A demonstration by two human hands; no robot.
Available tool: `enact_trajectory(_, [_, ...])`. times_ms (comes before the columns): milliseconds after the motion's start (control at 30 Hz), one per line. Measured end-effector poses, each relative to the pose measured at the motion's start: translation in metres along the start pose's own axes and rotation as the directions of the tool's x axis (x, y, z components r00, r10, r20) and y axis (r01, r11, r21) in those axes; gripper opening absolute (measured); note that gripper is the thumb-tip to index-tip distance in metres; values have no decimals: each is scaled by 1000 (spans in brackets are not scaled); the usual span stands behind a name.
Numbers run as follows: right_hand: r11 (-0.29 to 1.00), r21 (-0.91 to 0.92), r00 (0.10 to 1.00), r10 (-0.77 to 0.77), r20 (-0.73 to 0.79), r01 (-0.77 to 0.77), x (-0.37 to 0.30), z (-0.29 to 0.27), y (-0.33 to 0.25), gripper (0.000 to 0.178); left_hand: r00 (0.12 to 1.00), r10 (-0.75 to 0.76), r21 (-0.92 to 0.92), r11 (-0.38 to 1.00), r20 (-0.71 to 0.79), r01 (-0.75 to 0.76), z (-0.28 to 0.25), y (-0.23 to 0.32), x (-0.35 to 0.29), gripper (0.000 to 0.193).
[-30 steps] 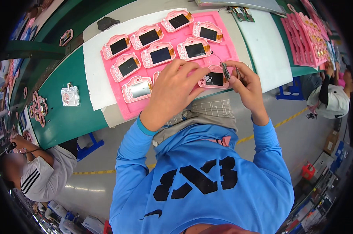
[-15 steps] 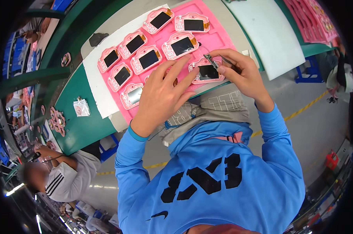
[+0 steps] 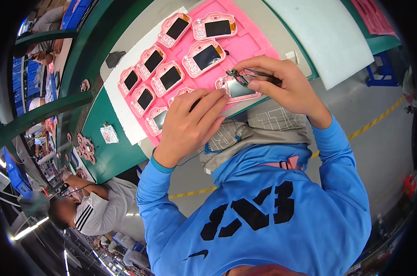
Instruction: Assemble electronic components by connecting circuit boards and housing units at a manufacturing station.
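Right hand (image 3: 286, 85) pinches a small green board (image 3: 237, 77) at its fingertips, dark tweezers (image 3: 266, 75) gathered into the same grip. Board hangs over the upper left part of the nearest right-hand pink handheld (image 3: 241, 90), long axis roughly left to right; right hand is nearer the board. Left hand (image 3: 187, 126) palm down, fingers spread, nothing seen gripped, tips beside that handheld's left end (contact: cannot tell). More handhelds (image 3: 167, 78), screens up, fill the pink tray (image 3: 256, 43). Under it, a white sheet (image 3: 125, 120) on the green counter (image 3: 114, 161). Grey floor (image 3: 379, 152) beyond; co-worker (image 3: 109, 209) at left.
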State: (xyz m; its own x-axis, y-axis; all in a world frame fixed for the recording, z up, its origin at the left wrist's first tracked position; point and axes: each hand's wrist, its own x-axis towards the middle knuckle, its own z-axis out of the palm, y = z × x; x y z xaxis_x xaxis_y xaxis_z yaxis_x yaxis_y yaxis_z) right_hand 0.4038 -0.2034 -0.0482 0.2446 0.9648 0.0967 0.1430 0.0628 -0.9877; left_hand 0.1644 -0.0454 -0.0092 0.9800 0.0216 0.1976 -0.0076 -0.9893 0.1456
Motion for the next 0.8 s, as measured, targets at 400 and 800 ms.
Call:
enact_trajectory(400, [999,-25,998,-35,43,36,3,-4,-4,32,1000,8,-24,1000,-1,-8,6,-5,-2,49])
enact_trajectory(800, [997,25,997,-71,0,71,0,0,9,31,1000,-27,-21,999,0,27,7,2,3,52])
